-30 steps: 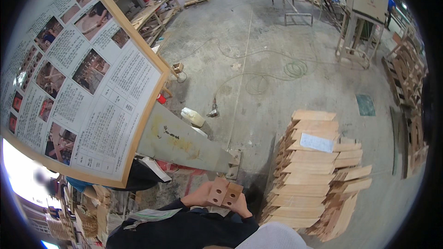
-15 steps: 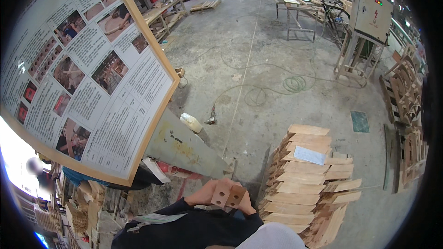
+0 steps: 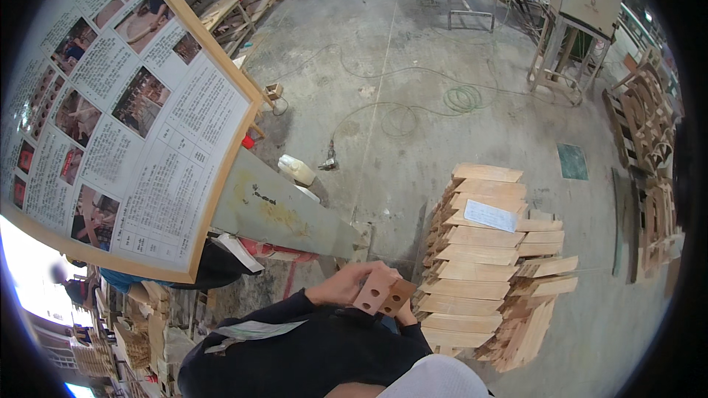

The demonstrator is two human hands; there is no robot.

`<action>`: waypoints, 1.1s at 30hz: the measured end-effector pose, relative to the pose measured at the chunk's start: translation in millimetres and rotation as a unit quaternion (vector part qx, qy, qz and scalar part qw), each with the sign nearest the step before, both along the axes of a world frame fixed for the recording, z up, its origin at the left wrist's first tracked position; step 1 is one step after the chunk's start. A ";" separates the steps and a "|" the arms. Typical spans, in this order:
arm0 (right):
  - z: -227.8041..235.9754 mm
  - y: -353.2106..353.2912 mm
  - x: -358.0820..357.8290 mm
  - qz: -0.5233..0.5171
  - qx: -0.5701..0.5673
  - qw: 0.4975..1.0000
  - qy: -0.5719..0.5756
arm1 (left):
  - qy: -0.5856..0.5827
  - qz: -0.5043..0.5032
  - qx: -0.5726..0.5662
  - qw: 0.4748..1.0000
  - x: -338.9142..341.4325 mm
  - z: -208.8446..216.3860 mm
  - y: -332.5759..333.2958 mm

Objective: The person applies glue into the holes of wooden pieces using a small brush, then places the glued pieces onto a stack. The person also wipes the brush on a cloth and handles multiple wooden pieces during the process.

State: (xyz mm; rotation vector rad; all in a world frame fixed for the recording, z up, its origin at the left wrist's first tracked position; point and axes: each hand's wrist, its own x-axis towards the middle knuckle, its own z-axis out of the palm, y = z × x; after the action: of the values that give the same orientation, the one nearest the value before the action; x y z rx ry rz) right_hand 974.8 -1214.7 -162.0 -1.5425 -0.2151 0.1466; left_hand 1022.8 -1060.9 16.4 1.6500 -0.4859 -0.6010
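Two short wooden blocks are held side by side in front of my body, each with two round holes showing in its face. My left hand [image 3: 341,285] is closed on the pinkish block [image 3: 375,290]. My right hand [image 3: 406,315], partly hidden behind the blocks, grips the browner block [image 3: 399,295]. The blocks touch or nearly touch; I cannot tell which. Just right of my hands stands a tall stack of pale wooden pieces [image 3: 472,280] with angled ends, and a white paper sheet [image 3: 490,215] lies on it.
A wood-framed board [image 3: 199,121] with pictures and text fills the left, beside a grey post [image 3: 284,210]. A white jug [image 3: 296,169], an air tool [image 3: 329,158] and a coiled hose [image 3: 462,99] lie on the floor. An electrical cabinet [image 3: 586,0] stands far right.
My view has shifted, so the stack, board and floor items sit higher in the picture. The two blocks have moved up and right in the picture, still held in my hands.
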 end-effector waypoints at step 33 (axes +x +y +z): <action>42.6 -55.0 490.0 -0.082 -0.142 0.985 0.045 | -0.074 -0.056 -0.052 0.994 511.0 -2.6 -21.5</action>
State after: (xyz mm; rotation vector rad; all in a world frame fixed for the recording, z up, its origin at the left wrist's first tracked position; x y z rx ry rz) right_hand 1464.8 -1269.8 -119.4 -1.8256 0.0065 0.1213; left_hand 1533.8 -1082.3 13.9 1.5821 -0.7117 -0.5287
